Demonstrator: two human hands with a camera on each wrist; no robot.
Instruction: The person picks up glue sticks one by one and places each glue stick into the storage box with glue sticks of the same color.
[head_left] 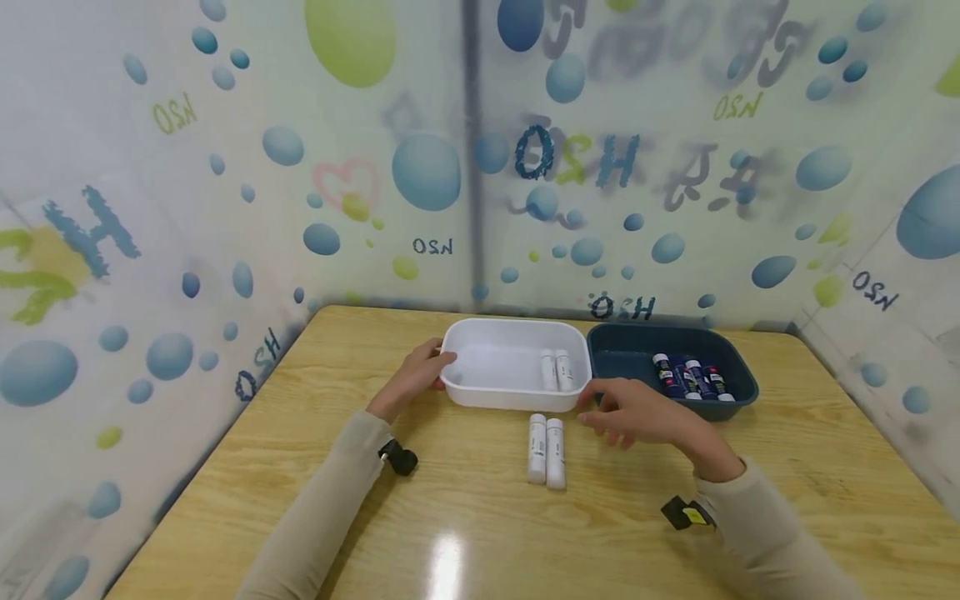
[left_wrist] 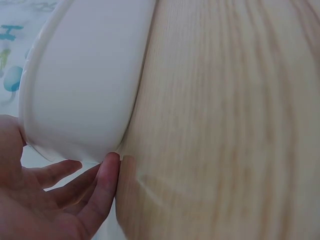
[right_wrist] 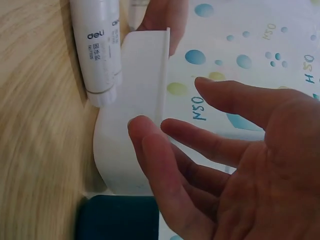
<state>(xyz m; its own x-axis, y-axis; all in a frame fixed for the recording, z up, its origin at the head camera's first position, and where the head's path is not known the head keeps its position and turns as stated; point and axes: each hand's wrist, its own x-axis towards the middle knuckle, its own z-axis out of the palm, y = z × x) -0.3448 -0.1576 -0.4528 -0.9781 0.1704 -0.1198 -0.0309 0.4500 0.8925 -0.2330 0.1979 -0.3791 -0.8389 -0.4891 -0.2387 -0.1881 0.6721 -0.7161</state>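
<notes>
A white plastic bin (head_left: pixel 487 400) stands on the table with two white glue sticks (head_left: pixel 557 371) inside, at its right end. My left hand (head_left: pixel 415 372) grips its left end, thumb over the rim, other fingers against the outer wall (left_wrist: pixel 85 90). Two more white glue sticks (head_left: pixel 546 452) lie side by side on the table before the bin; printing shows on one glue stick (right_wrist: pixel 95 50) in the right wrist view. Right of these, my right hand (head_left: pixel 637 412) hovers by the bin's front right corner, fingers loosely bent and holding nothing.
A dark blue-green bin (head_left: pixel 622 354) adjoins the white bin's right end. Several dark blue tubes with white caps (head_left: pixel 692 379) lie in it. Behind the wooden table (head_left: pixel 300 467) hangs a patterned curtain (head_left: pixel 360 250), which also runs along both sides.
</notes>
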